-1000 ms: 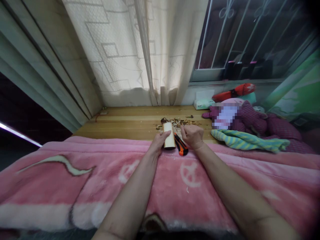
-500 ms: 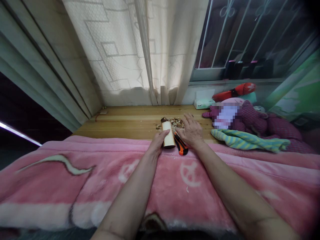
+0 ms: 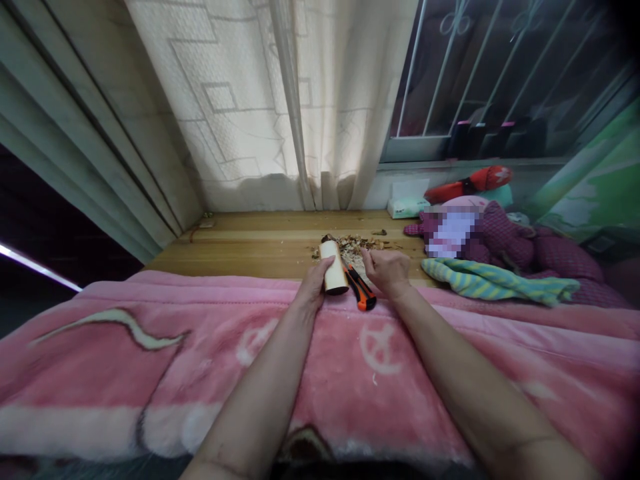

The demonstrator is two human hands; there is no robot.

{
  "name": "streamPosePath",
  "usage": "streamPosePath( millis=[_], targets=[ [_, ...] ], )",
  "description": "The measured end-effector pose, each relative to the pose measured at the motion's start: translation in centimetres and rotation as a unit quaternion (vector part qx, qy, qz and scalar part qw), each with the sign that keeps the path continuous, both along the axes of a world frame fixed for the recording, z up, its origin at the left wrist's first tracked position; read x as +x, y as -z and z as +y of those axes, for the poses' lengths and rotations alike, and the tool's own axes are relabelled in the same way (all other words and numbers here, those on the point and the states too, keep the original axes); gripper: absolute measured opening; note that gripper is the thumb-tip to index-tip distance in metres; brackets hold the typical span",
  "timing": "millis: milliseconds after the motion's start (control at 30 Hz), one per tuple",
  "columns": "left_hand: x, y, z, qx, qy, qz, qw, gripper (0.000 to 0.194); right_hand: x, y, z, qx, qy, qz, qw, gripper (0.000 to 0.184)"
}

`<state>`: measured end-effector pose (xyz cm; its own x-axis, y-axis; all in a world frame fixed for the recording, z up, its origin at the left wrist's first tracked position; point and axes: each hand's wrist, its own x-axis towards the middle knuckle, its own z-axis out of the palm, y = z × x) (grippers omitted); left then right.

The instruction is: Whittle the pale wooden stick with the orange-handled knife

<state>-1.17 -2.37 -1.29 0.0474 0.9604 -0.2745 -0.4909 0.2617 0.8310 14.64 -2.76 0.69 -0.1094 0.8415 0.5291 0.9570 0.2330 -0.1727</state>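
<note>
My left hand (image 3: 315, 283) is closed around a pale, peeled wooden piece (image 3: 332, 267) with a dark end facing me. Just right of that piece lies an orange and black utility knife (image 3: 362, 291), partly over the blanket's edge. My right hand (image 3: 389, 270) is curled with its fingers drawn together, just beyond the knife and beside a heap of wood shavings (image 3: 355, 245). Whatever its fingers hold, if anything, is hidden.
A wooden board surface (image 3: 250, 243) lies beyond the pink blanket (image 3: 200, 360). At right are a striped cloth (image 3: 500, 281), a purple stuffed toy (image 3: 505, 237), a tissue pack (image 3: 406, 207) and a red folded umbrella (image 3: 467, 185). A curtain (image 3: 240, 100) hangs behind.
My right hand has gone from spread over the shavings to curled, uncovering more of them. The wooden piece has shifted slightly left in my left hand. The knife has stayed put.
</note>
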Motion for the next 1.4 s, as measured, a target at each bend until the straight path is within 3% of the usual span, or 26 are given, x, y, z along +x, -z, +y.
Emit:
streamPosePath(
  millis=[67, 267, 467, 767, 900, 1000, 1233, 1400],
  targets=[
    [0.0, 0.1, 0.1, 0.003, -0.005, -0.013, 1.000, 0.030, -0.1, 0.0, -0.1, -0.027, 0.022, 0.016, 0.999, 0.049],
    [0.0, -0.1, -0.1, 0.003, -0.006, -0.011, 1.000, 0.031, -0.7, -0.6, -0.8, 0.011, 0.010, -0.036, 0.999, 0.049],
    [0.1, -0.3, -0.2, 0.012, 0.016, -0.018, 1.000, 0.033, -1.6, -0.9, -1.5, -0.207, 0.043, -0.077, 0.974, 0.055],
    [0.1, -0.2, -0.3, 0.019, 0.038, -0.083, 0.996, 0.038, -2.3, -0.2, -1.3, -0.267, -0.006, -0.068, 0.961, 0.042],
    [0.1, -0.3, -0.4, 0.023, 0.047, -0.095, 0.994, 0.039, -2.2, 0.0, -1.2, -0.188, 0.024, 0.027, 0.981, 0.038],
    [0.1, -0.7, -0.6, 0.022, 0.056, -0.115, 0.992, 0.038, -2.1, 0.1, -1.0, -0.116, -0.001, 0.137, 0.984, 0.040],
    [0.2, -1.9, -1.1, 0.012, 0.120, -0.170, 0.978, 0.040, -2.8, 1.8, -0.1, -0.139, -0.123, 0.370, 0.910, 0.040],
    [0.3, -1.4, -0.8, 0.012, 0.115, -0.182, 0.977, 0.037, -2.8, 2.8, 0.4, -0.161, -0.161, 0.417, 0.880, 0.040]
  ],
)
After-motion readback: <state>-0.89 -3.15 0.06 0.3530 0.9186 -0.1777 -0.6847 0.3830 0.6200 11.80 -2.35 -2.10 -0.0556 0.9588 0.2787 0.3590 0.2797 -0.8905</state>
